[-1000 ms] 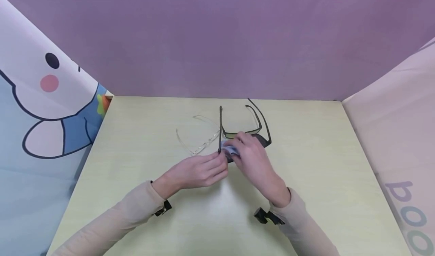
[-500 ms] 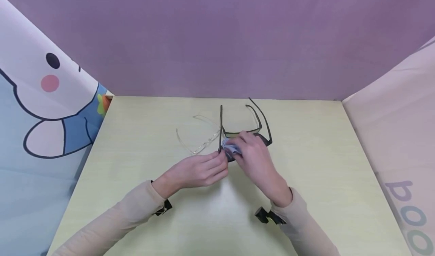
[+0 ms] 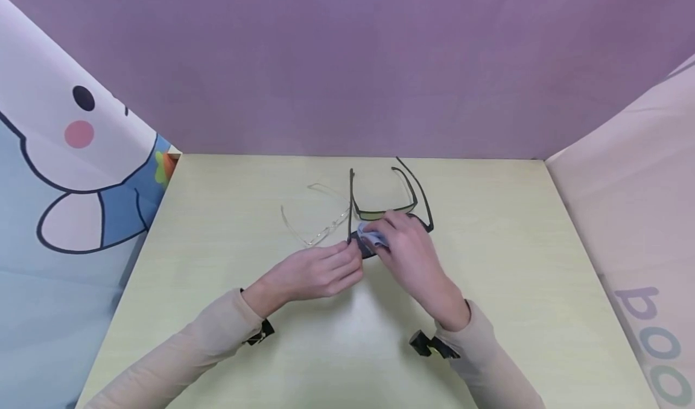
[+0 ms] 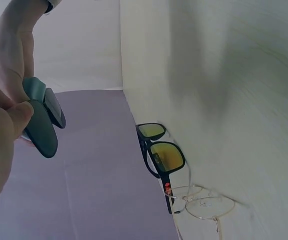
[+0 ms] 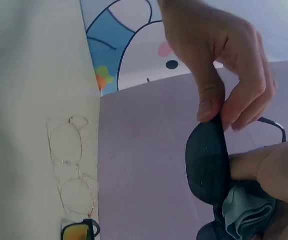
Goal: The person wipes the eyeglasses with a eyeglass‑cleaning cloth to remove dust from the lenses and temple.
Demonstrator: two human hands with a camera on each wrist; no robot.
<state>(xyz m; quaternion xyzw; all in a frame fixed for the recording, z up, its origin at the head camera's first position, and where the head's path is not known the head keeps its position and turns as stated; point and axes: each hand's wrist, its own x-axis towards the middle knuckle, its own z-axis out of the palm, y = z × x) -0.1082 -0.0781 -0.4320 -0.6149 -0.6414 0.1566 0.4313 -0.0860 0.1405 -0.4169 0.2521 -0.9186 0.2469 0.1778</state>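
My left hand [image 3: 315,271] pinches one end of a pair of dark sunglasses [image 3: 362,248] held above the table, temples unfolded and pointing away. In the right wrist view, its thumb and fingers grip the edge of the dark lens [image 5: 203,162]. My right hand [image 3: 409,253] holds a bunched light blue cloth [image 3: 373,235] against the sunglasses. The cloth [image 5: 248,210] lies on the inner side of the lenses, with a finger behind the nearer lens. Part of the frame is hidden behind my right hand.
Black-framed glasses with yellowish lenses [image 3: 387,214] lie on the table [image 3: 478,216] just beyond my hands. To their left lie thin clear-looking glasses [image 3: 326,233] with unfolded temples. A purple backdrop [image 3: 347,65] rises at the table's far edge, with printed cloth at both sides.
My right hand and the cloth have shifted slightly right along the sunglasses, uncovering more of the left dark lens. My left hand keeps its pinch almost in place.
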